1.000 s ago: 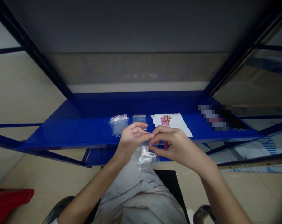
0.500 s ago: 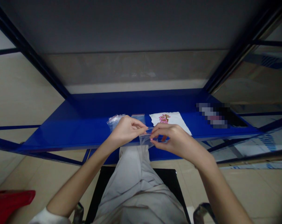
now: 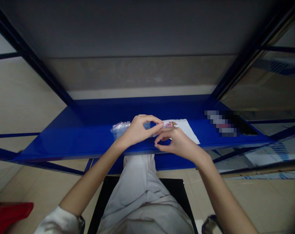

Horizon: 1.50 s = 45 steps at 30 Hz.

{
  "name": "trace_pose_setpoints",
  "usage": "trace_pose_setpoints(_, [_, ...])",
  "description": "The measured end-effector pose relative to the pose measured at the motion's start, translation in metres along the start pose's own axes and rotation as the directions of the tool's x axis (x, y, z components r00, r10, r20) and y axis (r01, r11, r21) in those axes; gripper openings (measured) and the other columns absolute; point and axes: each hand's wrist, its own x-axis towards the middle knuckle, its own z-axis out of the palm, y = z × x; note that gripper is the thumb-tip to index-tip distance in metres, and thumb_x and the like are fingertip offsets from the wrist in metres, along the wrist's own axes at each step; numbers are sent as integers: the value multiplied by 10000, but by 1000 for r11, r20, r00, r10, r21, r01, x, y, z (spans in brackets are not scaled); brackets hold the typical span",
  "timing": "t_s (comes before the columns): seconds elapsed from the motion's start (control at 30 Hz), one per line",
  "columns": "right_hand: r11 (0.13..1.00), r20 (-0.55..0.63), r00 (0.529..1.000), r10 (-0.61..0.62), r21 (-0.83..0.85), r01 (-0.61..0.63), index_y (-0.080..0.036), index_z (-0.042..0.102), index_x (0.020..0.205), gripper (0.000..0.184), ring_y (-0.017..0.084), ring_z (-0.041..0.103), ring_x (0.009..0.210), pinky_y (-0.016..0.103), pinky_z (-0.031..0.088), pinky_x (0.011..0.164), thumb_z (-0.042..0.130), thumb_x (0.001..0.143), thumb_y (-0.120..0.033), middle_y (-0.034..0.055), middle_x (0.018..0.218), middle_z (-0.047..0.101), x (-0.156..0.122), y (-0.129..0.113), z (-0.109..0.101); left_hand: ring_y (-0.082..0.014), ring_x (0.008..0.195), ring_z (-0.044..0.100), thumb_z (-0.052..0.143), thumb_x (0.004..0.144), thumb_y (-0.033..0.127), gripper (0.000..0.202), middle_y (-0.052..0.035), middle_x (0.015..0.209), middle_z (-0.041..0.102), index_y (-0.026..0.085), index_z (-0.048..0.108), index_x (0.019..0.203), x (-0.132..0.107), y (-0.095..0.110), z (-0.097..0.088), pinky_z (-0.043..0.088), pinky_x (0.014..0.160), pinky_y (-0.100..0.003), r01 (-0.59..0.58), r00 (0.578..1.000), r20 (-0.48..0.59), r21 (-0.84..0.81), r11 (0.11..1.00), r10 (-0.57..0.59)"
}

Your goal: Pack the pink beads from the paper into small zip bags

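My left hand (image 3: pixel 142 128) is raised over the front of the blue shelf, thumb and forefinger pinched together. A clear zip bag (image 3: pixel 158 130), faint and mostly hidden, shows at those fingertips. Just right of it and slightly lower, my right hand (image 3: pixel 173 139) has its thumb and forefinger closed in a pinch; what lies between them is too small to make out. Behind the hands, pink and brown capsules (image 3: pixel 172 124) lie in a small heap on a white sheet (image 3: pixel 189 131). The right hand partly covers that sheet.
Several clear zip bags (image 3: pixel 118 129) lie left of my left hand. Another flat bag (image 3: pixel 147 124) shows partly behind it. A pixelated item (image 3: pixel 221 124) sits at the right of the blue shelf (image 3: pixel 71 130). Blue posts frame both sides, and a red object (image 3: pixel 12 209) is at lower left.
My left hand has moved right and slightly away from me, its fingertips now above the right hand's. The right hand has shifted slightly left. The bag between them is now largely hidden.
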Motion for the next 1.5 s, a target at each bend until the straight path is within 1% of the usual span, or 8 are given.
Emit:
trace_pose_setpoints(0.13, [997, 23, 998, -60, 56, 59, -203, 721, 759, 65, 204, 616, 1038, 345, 450, 932, 687, 714, -169, 47, 1026, 701, 1, -8, -8, -241, 1198, 514, 816, 537, 184, 748, -89, 1283, 564, 249, 534, 1228, -3, -22, 0, 415, 966, -340, 97, 955, 298, -307, 947, -1])
trace_pose_setpoints(0.3, [990, 114, 991, -68, 134, 52, -214, 722, 756, 115, 205, 605, 1072, 344, 455, 932, 713, 669, -139, 42, 1074, 692, -1, -14, -13, -245, 1105, 571, 808, 530, 170, 643, -68, 1139, 634, 215, 591, 1133, -7, -34, 2, 429, 925, -345, 184, 877, 480, -264, 947, -36])
trace_pose_setpoints(0.6, [980, 270, 963, 11, 186, -64, -209, 730, 752, 122, 203, 614, 1017, 306, 491, 835, 702, 663, -131, 37, 994, 696, -7, -18, -18, -219, 970, 624, 783, 595, 207, 613, -58, 997, 669, 209, 567, 1169, -11, -32, -1, 449, 866, -340, 184, 897, 441, -307, 934, -31])
trace_pose_setpoints(0.8, [990, 257, 966, 11, 135, -47, -211, 734, 740, 127, 179, 605, 944, 238, 474, 664, 686, 660, -126, 46, 1100, 651, -8, -18, -12, -211, 1010, 599, 658, 748, 249, 411, -69, 1087, 655, 221, 586, 1151, -17, -23, 0, 447, 843, -296, 82, 912, 410, -119, 989, -26])
trace_pose_setpoints(0.93, [996, 303, 951, 59, 40, -74, -214, 736, 742, 144, 125, 587, 692, 222, 421, 567, 678, 645, -124, 9, 837, 684, -10, -16, -4, -183, 836, 597, 554, 825, 243, 160, -47, 896, 676, 192, 653, 941, -18, -25, 3, 429, 736, -260, -36, 905, 426, 66, 997, 5])
trace_pose_setpoints(1.07, [997, 334, 940, 68, 9, -75, -206, 730, 748, 160, 109, 558, 642, 215, 408, 556, 678, 633, -108, -9, 735, 658, -10, -15, 0, -143, 706, 544, 505, 861, 301, 161, -9, 761, 620, 184, 613, 839, -19, -26, 2, 385, 645, -228, -83, 885, 466, 132, 988, 12])
trace_pose_setpoints(1.33, [995, 265, 964, 8, 94, -34, -210, 718, 792, 110, 110, 610, 792, 198, 471, 588, 656, 719, -154, 42, 1205, 584, -12, -25, -18, -143, 845, 576, 437, 884, 221, 79, -23, 911, 605, 203, 486, 944, -32, -25, 10, 404, 758, -249, 47, 922, 385, -15, 999, -38])
trace_pose_setpoints(1.5, [999, 43, 998, -44, 29, 43, -214, 725, 786, 65, 185, 605, 961, 247, 499, 686, 695, 729, -219, 60, 1167, 611, -14, -28, -31, -162, 812, 589, 522, 851, 290, 106, -18, 848, 629, 210, 476, 905, -33, -24, 13, 408, 718, -259, 61, 963, 265, -75, 995, -39])
